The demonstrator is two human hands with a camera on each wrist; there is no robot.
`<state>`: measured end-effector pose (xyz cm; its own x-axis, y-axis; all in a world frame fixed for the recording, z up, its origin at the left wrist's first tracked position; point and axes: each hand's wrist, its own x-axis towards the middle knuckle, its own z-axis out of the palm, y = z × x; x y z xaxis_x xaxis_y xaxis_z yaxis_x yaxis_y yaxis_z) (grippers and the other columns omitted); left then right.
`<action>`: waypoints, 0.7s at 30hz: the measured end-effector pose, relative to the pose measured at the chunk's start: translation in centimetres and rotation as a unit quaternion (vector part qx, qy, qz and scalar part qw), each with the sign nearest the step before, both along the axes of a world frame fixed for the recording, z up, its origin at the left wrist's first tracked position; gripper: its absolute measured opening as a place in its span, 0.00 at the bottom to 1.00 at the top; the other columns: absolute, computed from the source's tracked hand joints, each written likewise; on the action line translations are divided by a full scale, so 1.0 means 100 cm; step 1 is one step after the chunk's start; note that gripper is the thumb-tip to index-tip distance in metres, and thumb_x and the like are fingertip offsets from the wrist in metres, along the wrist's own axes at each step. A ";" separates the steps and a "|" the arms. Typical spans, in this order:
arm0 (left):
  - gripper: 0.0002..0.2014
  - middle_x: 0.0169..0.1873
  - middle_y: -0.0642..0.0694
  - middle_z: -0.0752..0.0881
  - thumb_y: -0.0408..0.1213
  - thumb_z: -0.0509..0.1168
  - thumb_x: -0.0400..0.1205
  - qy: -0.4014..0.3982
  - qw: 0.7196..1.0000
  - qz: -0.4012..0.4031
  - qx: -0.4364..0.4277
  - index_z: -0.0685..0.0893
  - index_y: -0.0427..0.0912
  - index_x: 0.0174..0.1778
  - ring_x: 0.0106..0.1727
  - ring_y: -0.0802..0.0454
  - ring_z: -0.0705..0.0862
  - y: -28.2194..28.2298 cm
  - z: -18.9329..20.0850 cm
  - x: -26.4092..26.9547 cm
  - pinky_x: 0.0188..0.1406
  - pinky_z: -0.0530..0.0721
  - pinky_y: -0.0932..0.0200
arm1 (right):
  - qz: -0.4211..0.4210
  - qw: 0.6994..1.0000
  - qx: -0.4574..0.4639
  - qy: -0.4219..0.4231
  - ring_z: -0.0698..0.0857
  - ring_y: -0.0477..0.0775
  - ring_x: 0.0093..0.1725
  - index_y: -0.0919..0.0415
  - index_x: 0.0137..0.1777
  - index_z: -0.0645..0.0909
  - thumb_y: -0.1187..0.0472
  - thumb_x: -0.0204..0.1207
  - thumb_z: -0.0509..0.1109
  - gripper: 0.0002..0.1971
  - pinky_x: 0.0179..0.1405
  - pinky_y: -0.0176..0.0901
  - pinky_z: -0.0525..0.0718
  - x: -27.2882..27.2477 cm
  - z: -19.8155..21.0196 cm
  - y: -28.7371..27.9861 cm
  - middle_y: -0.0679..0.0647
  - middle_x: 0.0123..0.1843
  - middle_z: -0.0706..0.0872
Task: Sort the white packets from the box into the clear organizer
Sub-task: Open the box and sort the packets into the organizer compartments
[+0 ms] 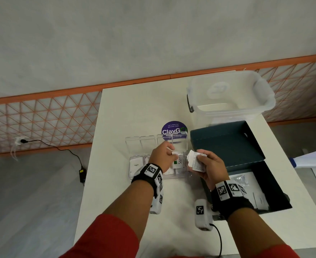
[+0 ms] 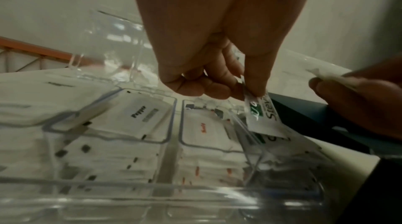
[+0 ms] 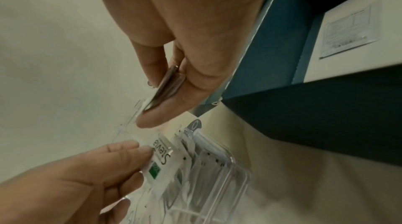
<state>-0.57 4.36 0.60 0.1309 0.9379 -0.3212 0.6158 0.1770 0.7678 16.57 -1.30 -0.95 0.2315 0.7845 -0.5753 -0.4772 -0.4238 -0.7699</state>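
My left hand [image 1: 162, 157] pinches a white Stevia packet [image 1: 178, 161] by its top edge, just above the rightmost compartment of the clear organizer [image 1: 135, 175]. In the left wrist view the Stevia packet [image 2: 263, 116] hangs below my left hand [image 2: 245, 88], its lower end dipping into the organizer [image 2: 169, 191]. My right hand [image 1: 203, 162] grips a small stack of white packets [image 1: 195, 160] beside the organizer; the right wrist view shows that stack [image 3: 167, 86] between thumb and fingers. The dark box [image 1: 265, 175] stands open at the right with more packets [image 1: 254, 190] inside.
A large clear plastic tub [image 1: 228, 95] stands behind the box. A round purple sticker [image 1: 173, 130] lies behind the organizer's raised lids [image 1: 148, 144]. Pepper packets [image 2: 141, 112] and red-lettered packets [image 2: 204, 128] fill other compartments. A cabled white device [image 1: 202, 215] lies near the front edge.
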 end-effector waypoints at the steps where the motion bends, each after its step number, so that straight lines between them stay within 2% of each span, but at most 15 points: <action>1: 0.10 0.41 0.49 0.85 0.37 0.73 0.76 0.012 1.000 -0.008 0.003 0.78 0.50 0.47 0.41 0.52 0.83 0.000 -0.001 0.004 0.34 0.76 0.66 | -0.002 1.000 0.001 0.003 0.91 0.61 0.44 0.62 0.52 0.86 0.70 0.82 0.67 0.06 0.35 0.52 0.92 0.001 0.000 0.000 0.61 0.44 0.91; 3: 0.09 0.41 0.49 0.84 0.35 0.73 0.76 0.032 0.999 -0.029 0.016 0.79 0.49 0.45 0.42 0.52 0.82 -0.002 -0.004 0.010 0.36 0.77 0.66 | -0.004 1.000 0.005 0.005 0.91 0.60 0.43 0.63 0.53 0.85 0.71 0.82 0.67 0.06 0.34 0.51 0.91 0.002 -0.001 -0.001 0.61 0.45 0.91; 5: 0.06 0.45 0.49 0.84 0.33 0.73 0.76 0.050 0.997 -0.043 0.043 0.83 0.47 0.45 0.45 0.52 0.82 -0.004 -0.008 0.015 0.46 0.82 0.60 | -0.001 1.000 0.009 0.004 0.92 0.58 0.41 0.63 0.53 0.85 0.71 0.82 0.67 0.06 0.32 0.48 0.90 0.002 -0.001 -0.002 0.61 0.44 0.91; 7: 0.05 0.50 0.45 0.83 0.32 0.70 0.79 0.088 0.990 -0.072 0.077 0.89 0.44 0.47 0.48 0.49 0.82 -0.006 -0.011 0.017 0.54 0.82 0.59 | 0.004 1.000 0.012 0.002 0.92 0.57 0.40 0.63 0.52 0.85 0.71 0.82 0.67 0.07 0.31 0.48 0.90 0.001 -0.002 -0.002 0.60 0.43 0.92; 9: 0.09 0.53 0.43 0.80 0.34 0.66 0.82 0.116 0.982 -0.112 0.100 0.90 0.43 0.53 0.50 0.47 0.81 -0.009 -0.015 0.018 0.53 0.78 0.62 | 0.005 1.000 0.010 -0.002 0.91 0.57 0.40 0.62 0.52 0.85 0.71 0.82 0.66 0.07 0.31 0.49 0.91 -0.001 -0.003 -0.002 0.61 0.43 0.91; 11: 0.10 0.55 0.44 0.77 0.36 0.63 0.83 0.127 0.975 -0.146 0.108 0.89 0.41 0.55 0.49 0.46 0.81 -0.013 -0.017 0.018 0.52 0.80 0.58 | 0.005 1.000 0.006 -0.006 0.91 0.58 0.41 0.62 0.52 0.85 0.71 0.82 0.67 0.07 0.31 0.48 0.90 -0.002 -0.004 -0.002 0.62 0.44 0.91; 15: 0.11 0.57 0.44 0.77 0.41 0.66 0.79 0.197 0.950 -0.201 0.137 0.85 0.38 0.50 0.46 0.43 0.82 -0.015 -0.016 0.020 0.49 0.82 0.49 | 0.009 1.000 0.003 -0.008 0.90 0.58 0.41 0.62 0.52 0.86 0.70 0.82 0.67 0.07 0.30 0.46 0.89 -0.004 -0.006 0.000 0.63 0.45 0.91; 21: 0.17 0.53 0.45 0.77 0.53 0.68 0.77 0.300 0.915 -0.215 0.164 0.84 0.47 0.57 0.50 0.42 0.80 -0.017 -0.018 0.028 0.53 0.76 0.48 | 0.005 1.000 0.001 -0.009 0.90 0.59 0.42 0.62 0.52 0.85 0.71 0.82 0.66 0.07 0.30 0.47 0.90 -0.003 -0.007 0.000 0.63 0.45 0.90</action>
<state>2.19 2.70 -1.24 0.4021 0.9005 -0.1657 0.9027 -0.3596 0.2363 16.22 -1.26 -1.64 0.2338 0.7882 -0.5693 -0.4590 -0.4267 -0.7793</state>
